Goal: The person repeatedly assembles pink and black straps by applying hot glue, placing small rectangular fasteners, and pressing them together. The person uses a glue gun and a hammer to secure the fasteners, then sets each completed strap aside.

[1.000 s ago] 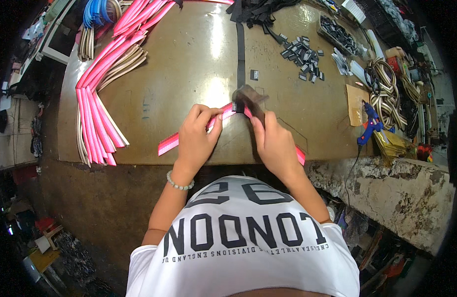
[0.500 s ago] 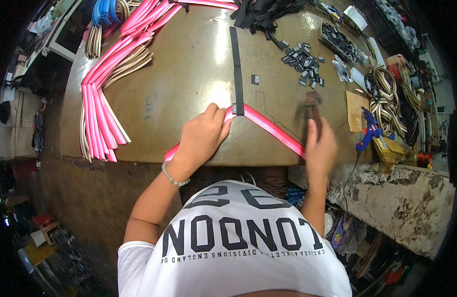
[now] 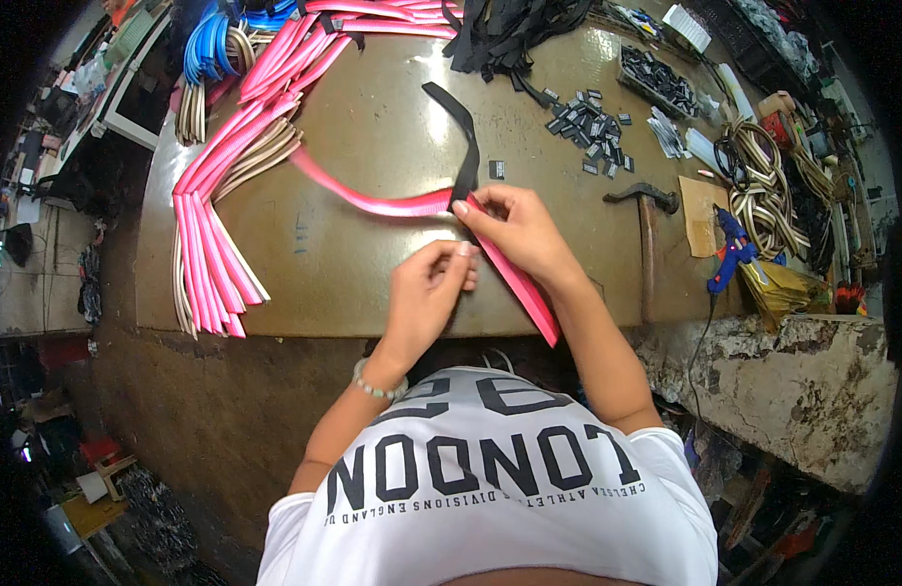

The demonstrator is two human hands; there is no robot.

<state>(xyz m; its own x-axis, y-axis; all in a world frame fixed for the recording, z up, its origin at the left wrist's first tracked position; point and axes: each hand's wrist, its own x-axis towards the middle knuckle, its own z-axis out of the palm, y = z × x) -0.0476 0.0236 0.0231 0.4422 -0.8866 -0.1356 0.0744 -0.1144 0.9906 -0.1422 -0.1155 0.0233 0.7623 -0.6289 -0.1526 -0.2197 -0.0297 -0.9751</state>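
My right hand (image 3: 517, 230) pinches a pink ribbed strip (image 3: 402, 206) where a black strap (image 3: 466, 146) joins it. One end of the strip curves away to the far left, and the other runs under my right hand to the table's near edge. The strap's free end bends up and to the left. Just left of the strip, my left hand (image 3: 426, 293) has its fingers curled in, with nothing visible in them. A hammer (image 3: 649, 249) with a worn handle lies to the right of my right hand.
Bundled pink strips (image 3: 216, 195) cover the table's left side. A black strap pile (image 3: 519, 34) sits at the far edge. Small black labelled pieces (image 3: 589, 127) lie scattered at right, near a filled tray (image 3: 658, 80). A blue glue gun (image 3: 732, 251) rests by coiled cords (image 3: 766, 190).
The hammer has left my right hand and lies on the table. That hand has moved left onto the strip. The strip has turned and curved, and my left hand has let go of it.
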